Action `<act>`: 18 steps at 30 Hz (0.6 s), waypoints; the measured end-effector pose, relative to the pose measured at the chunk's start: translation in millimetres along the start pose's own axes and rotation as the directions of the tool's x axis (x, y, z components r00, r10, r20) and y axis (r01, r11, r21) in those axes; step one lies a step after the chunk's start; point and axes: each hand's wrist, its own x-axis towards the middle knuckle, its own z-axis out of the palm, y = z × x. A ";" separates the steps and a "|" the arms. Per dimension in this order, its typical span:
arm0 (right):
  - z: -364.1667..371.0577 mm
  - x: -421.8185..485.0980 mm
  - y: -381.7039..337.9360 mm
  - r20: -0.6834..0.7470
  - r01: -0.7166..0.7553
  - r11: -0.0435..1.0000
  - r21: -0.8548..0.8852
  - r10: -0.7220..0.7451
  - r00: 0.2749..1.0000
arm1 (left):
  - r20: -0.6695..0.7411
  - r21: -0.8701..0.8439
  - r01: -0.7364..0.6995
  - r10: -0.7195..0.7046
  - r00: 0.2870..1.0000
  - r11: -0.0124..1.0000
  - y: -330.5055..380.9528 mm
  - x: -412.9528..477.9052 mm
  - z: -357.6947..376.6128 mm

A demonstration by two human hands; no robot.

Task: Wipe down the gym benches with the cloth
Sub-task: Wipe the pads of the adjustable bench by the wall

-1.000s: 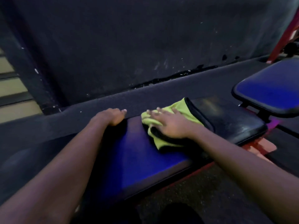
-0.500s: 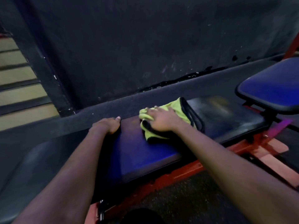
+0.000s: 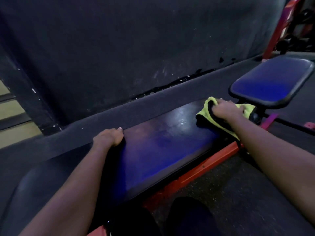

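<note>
**Wiping at the right end, yellow-green cloth (image 3: 203,114) in the right hand (image 3: 226,110)**

Gripping the yellow-green cloth, black-edged and crumpled, with the right hand: fingers curled round the bunched fabric, knuckles up, pressing it down onto the right end of the long padded bench (image 3: 162,147), a dark upholstered top with a blue sheen and a pale glare patch toward the cloth. Trailing a fold of the cloth over the near edge of the pad, under the right forearm.

Bracing with the left hand (image 3: 109,137) on the same pad, well apart from the cloth and to its left, at the far edge; fingers bent and hooked over that edge, one pale nail showing.

Below the pad, along its near side, a red metal frame (image 3: 204,167). Just right of the cloth and beyond it, raised on a black post, a second blue padded seat (image 3: 271,82) with a black rim, apart from the long pad.

Behind both, a strip of dark floor matting (image 3: 153,103), then a scuffed dark wall (image 3: 136,48), chipped along its foot. At far left, pale steps (image 3: 10,109). At far right, red gym equipment (image 3: 272,41), blurred. At the near edge, between the forearms, two dark-clad knees (image 3: 187,217) beside speckled black flooring (image 3: 238,193).
</note>
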 end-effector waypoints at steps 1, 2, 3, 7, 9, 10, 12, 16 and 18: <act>0.5 -1.5 -5.1 -0.008 -0.014 0.999 -0.029 0.014 1.000 | 0.009 0.006 -0.002 0.002 1.000 1.000 -0.6 2.9 -1.3; 2.3 -8.8 -12.7 -0.015 0.002 0.998 -0.058 -0.002 1.000 | 0.011 0.015 -0.008 0.008 1.000 1.000 0.6 4.2 -2.8; 5.7 -21.3 -21.4 -0.020 0.035 0.996 -0.080 -0.037 0.999 | 0.009 0.014 -0.027 0.027 1.000 1.000 4.7 6.6 -5.0; 31.9 -107.7 -49.9 -0.079 0.205 0.975 -0.089 -0.212 0.974 | 0.019 -0.072 -0.252 0.254 0.967 0.965 50.6 15.8 -12.5; 42.6 -138.8 -51.7 -0.142 0.172 0.985 0.002 -0.170 0.975 | 0.034 -0.137 -0.339 0.346 0.938 0.931 83.3 17.9 -15.7; 45.8 -142.2 -48.5 -0.166 0.118 0.991 0.066 -0.106 0.980 | 0.046 -0.173 -0.373 0.386 0.921 0.912 99.5 20.0 -16.5; 47.6 -131.4 -37.7 -0.217 -0.018 0.980 0.198 0.062 0.974 | 0.066 -0.225 -0.418 0.442 0.895 0.880 129.5 23.6 -14.9; 44.1 -94.6 -24.6 -0.238 -0.192 0.889 0.417 0.311 0.920 | 0.090 -0.249 -0.436 0.469 0.879 0.865 159.1 35.1 -5.2; 43.4 -81.3 -17.3 -0.247 -0.227 0.859 0.458 0.368 0.896 | 0.088 -0.213 -0.433 0.459 0.884 0.876 160.6 40.7 -1.2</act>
